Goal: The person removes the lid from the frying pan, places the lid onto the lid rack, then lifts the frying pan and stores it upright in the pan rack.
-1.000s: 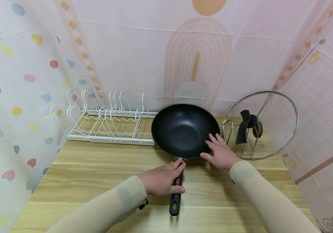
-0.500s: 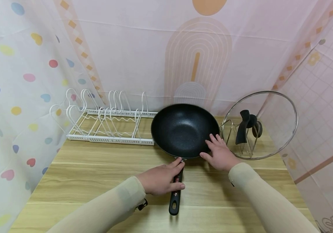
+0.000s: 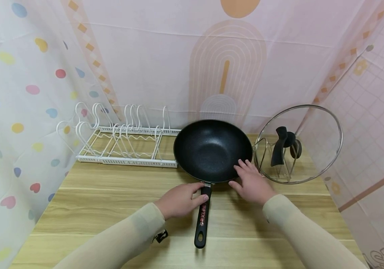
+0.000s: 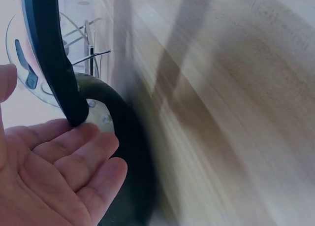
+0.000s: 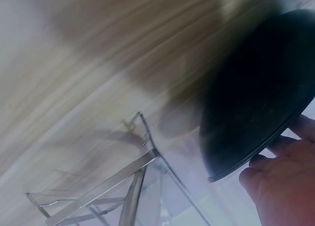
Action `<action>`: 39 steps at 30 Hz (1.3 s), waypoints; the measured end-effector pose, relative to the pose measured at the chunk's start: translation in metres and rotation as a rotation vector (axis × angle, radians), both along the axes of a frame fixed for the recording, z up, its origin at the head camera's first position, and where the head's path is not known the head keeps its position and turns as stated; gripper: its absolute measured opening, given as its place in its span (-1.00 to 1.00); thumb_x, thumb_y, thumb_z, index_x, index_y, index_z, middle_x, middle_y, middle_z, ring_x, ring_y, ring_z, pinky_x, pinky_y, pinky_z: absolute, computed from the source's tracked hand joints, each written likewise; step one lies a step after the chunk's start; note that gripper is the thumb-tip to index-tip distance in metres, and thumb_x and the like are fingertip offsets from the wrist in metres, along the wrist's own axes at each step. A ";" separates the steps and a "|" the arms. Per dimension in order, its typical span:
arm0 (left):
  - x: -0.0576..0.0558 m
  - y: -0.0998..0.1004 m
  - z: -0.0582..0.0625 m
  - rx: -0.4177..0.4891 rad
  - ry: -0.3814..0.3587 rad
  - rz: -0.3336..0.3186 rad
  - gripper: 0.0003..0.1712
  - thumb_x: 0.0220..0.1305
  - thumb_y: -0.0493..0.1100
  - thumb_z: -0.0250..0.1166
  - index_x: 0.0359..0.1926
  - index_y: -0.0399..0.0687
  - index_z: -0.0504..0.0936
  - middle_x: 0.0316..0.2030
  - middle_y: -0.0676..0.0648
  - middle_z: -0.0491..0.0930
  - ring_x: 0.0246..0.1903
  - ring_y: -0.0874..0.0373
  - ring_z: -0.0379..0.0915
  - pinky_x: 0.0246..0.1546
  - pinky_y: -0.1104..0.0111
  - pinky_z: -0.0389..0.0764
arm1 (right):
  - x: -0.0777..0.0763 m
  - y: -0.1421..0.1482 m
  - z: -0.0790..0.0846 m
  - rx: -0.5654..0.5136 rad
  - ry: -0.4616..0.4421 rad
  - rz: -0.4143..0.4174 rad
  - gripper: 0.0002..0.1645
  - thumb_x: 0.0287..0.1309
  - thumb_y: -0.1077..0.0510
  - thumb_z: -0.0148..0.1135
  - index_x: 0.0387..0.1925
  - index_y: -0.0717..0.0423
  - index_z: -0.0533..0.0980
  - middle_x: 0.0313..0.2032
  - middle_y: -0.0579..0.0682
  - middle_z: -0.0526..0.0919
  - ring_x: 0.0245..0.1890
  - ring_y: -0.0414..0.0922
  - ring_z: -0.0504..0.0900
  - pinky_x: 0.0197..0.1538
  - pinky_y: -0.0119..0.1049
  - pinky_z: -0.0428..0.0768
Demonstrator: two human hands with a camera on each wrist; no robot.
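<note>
A black wok (image 3: 212, 149) sits in the middle of the wooden table, its long black handle (image 3: 203, 220) with red lettering pointing toward me. My left hand (image 3: 180, 201) is beside the upper handle, fingertips by the metal joint and thumb over the handle. In the left wrist view its fingers (image 4: 81, 154) are extended, not wrapped round the handle. At the wok's front right rim is my right hand (image 3: 252, 183), fingers spread and reaching over the edge. The right wrist view shows these fingers (image 5: 253, 179) along the rim, seen partly behind the wok.
Left of the wok stands a white wire rack (image 3: 138, 162) with upright loops. To the right a metal lid stand (image 3: 262, 153) holds a glass lid (image 3: 334, 158) with a black knob. Patterned curtains (image 3: 145, 67) hang behind and at both sides.
My left hand has shifted left off the handle top, so more red lettering shows. My right hand has slid slightly down and left along the rim. The wok has hardly moved.
</note>
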State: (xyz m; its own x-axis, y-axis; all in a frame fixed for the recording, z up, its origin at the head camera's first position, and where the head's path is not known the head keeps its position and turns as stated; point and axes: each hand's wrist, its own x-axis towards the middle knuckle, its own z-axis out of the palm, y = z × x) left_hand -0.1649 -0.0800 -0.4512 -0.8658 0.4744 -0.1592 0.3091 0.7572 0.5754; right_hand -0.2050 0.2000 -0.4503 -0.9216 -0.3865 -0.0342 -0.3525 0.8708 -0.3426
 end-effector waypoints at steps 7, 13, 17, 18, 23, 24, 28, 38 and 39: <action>-0.006 -0.001 -0.005 0.059 -0.084 0.042 -0.30 0.58 0.25 0.10 0.47 -0.11 0.49 0.14 -0.11 0.70 0.08 0.06 0.61 0.24 -0.03 0.58 | 0.016 -0.010 0.003 0.000 -0.003 0.026 -0.19 0.47 -0.13 0.25 0.51 0.29 0.34 0.60 0.31 0.19 0.64 0.33 0.05 0.60 0.29 0.12; -0.009 -0.001 -0.009 0.076 -0.130 0.061 -0.32 0.58 0.24 0.11 0.44 -0.13 0.51 0.16 -0.09 0.69 0.07 0.07 0.58 0.29 -0.05 0.56 | 0.027 -0.018 0.001 -0.082 0.065 0.042 -0.29 0.47 -0.09 0.26 0.43 0.27 0.45 0.55 0.27 0.32 0.61 0.29 0.18 0.59 0.25 0.19; -0.010 0.001 -0.010 0.071 -0.137 0.067 -0.31 0.59 0.24 0.10 0.44 -0.15 0.51 0.25 -0.14 0.65 0.18 0.00 0.58 0.34 -0.06 0.52 | 0.034 -0.025 0.001 -0.154 0.156 0.049 -0.42 0.46 -0.04 0.28 0.31 0.25 0.56 0.42 0.23 0.52 0.51 0.24 0.39 0.52 0.19 0.36; -0.011 0.001 -0.010 0.071 -0.136 0.065 -0.32 0.59 0.24 0.10 0.43 -0.14 0.51 0.26 -0.14 0.65 0.20 0.00 0.57 0.35 -0.07 0.52 | 0.036 -0.027 0.001 -0.161 0.166 0.048 -0.45 0.46 -0.04 0.28 0.28 0.24 0.58 0.38 0.22 0.57 0.48 0.22 0.44 0.50 0.17 0.40; -0.014 0.004 -0.013 0.072 -0.141 0.056 -0.35 0.59 0.24 0.09 0.38 -0.11 0.56 0.21 -0.10 0.67 0.12 0.04 0.58 0.31 -0.06 0.54 | 0.046 -0.037 0.000 -0.168 0.158 0.025 -0.60 0.47 -0.03 0.27 0.11 0.16 0.65 0.14 0.11 0.74 0.27 0.10 0.67 0.32 0.10 0.60; -0.015 0.005 -0.013 0.076 -0.146 0.055 -0.36 0.59 0.25 0.09 0.36 -0.10 0.58 0.16 -0.08 0.68 0.06 0.05 0.58 0.26 -0.05 0.56 | 0.048 -0.039 0.000 -0.171 0.150 0.022 -0.62 0.47 -0.04 0.27 0.08 0.15 0.66 0.10 0.09 0.76 0.21 0.08 0.70 0.29 0.07 0.63; -0.020 0.006 -0.018 0.089 -0.162 0.049 -0.43 0.59 0.27 0.07 0.23 -0.03 0.65 -0.07 -0.01 0.67 -0.14 0.09 0.52 0.05 0.05 0.58 | 0.054 -0.046 0.000 -0.192 0.131 0.024 -0.70 0.46 -0.03 0.28 -0.03 0.10 0.68 -0.04 0.01 0.77 0.01 -0.02 0.76 0.13 -0.02 0.71; -0.030 0.009 -0.028 0.169 -0.189 0.049 -0.61 0.62 0.19 0.06 -0.28 0.11 0.59 -0.44 0.05 0.44 -0.39 0.12 0.42 -0.32 0.27 0.41 | 0.066 -0.061 -0.006 -0.234 -0.037 0.048 -0.66 0.50 -0.14 0.21 -0.16 0.01 0.68 -0.32 -0.17 0.68 -0.33 -0.23 0.60 -0.21 -0.21 0.61; -0.030 0.009 -0.028 0.174 -0.188 0.049 -0.61 0.62 0.18 0.06 -0.30 0.11 0.59 -0.44 0.05 0.45 -0.38 0.12 0.42 -0.32 0.27 0.41 | 0.066 -0.063 -0.007 -0.239 -0.054 0.054 -0.66 0.50 -0.15 0.21 -0.16 -0.01 0.68 -0.37 -0.20 0.65 -0.38 -0.25 0.56 -0.26 -0.25 0.57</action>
State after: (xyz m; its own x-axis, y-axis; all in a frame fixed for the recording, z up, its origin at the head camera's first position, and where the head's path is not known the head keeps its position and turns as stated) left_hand -0.1953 -0.0707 -0.4795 -0.8511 0.4673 -0.2391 0.1502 0.6532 0.7421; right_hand -0.1387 0.1375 -0.4576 -0.8988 -0.4380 0.0156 -0.3718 0.7431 -0.5565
